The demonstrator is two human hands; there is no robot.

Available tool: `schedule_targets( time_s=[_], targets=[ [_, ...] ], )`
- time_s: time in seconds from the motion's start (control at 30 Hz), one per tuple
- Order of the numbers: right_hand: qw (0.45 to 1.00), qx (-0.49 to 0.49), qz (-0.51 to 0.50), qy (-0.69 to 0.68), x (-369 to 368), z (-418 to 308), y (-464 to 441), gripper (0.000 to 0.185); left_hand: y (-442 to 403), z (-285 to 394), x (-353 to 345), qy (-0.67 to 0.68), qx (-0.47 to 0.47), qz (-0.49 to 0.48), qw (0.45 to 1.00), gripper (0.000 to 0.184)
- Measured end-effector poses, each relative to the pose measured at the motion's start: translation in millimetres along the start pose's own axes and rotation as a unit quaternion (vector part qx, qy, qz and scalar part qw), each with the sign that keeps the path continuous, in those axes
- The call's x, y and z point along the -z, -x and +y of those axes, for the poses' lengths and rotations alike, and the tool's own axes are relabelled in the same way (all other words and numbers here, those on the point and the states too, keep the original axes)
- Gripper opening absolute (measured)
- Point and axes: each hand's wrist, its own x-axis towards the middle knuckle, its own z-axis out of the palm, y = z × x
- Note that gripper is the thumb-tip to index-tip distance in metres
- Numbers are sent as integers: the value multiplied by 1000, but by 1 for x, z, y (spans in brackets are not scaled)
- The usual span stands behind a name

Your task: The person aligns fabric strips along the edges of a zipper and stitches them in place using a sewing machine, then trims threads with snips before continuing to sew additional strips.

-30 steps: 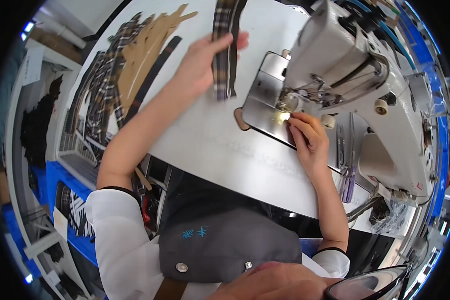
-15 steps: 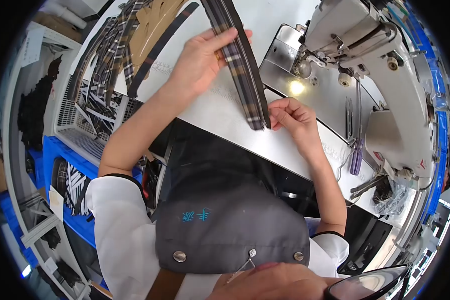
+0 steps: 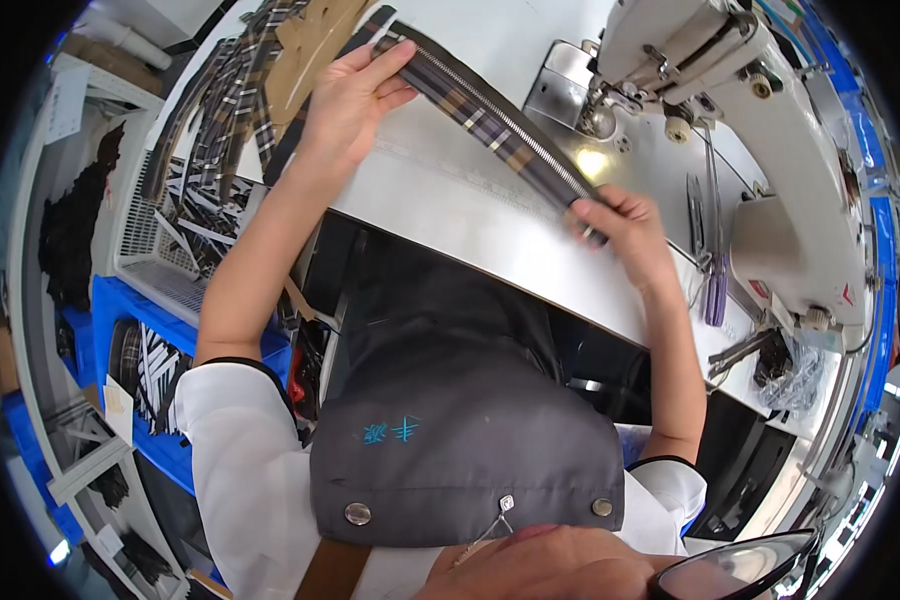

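A plaid fabric strip with a dark zipper (image 3: 500, 130) stretches slantwise above the white table, its metal teeth facing up. My left hand (image 3: 355, 105) grips its upper left end between thumb and fingers. At the lower right end, my right hand (image 3: 625, 230) pinches the strip. The sewing machine (image 3: 715, 110) stands just right of the strip, its needle area lit by a small lamp. More plaid strips (image 3: 235, 110) and tan pieces (image 3: 310, 55) lie beyond my left hand.
A white wire basket (image 3: 155, 240) with fabric scraps and a blue crate (image 3: 160, 400) are at the left. A purple-handled screwdriver (image 3: 716, 295) and tweezers (image 3: 694, 215) lie by the machine. A plastic bag (image 3: 795, 375) sits at the right corner.
My left hand has moved left with the strip's end. My right hand has left the machine plate and taken hold of the other end. The strip has swung from upright to slanted.
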Motion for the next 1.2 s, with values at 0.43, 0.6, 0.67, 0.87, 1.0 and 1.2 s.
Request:
schedule_targets(
  time_s=[0.43,0.6,0.67,0.87,1.0,1.2],
  targets=[
    [976,74,150,-139,58,10,-18,18,166,-59,-28,-141,263,-215,930,13],
    [985,84,136,-58,53,10,-28,21,176,-108,-34,-149,262,-252,920,14],
    [985,85,146,-41,49,10,-29,23,174,-113,-32,-171,263,-276,908,14],
    [989,80,123,26,43,0,-28,27,163,-110,-23,-420,34,-412,808,18],
    [988,79,129,39,42,-1,-32,27,137,-47,-28,-492,18,-476,729,25],
    [989,48,134,37,42,-5,-44,20,103,-47,-74,-517,-284,-390,707,50]
  ],
)
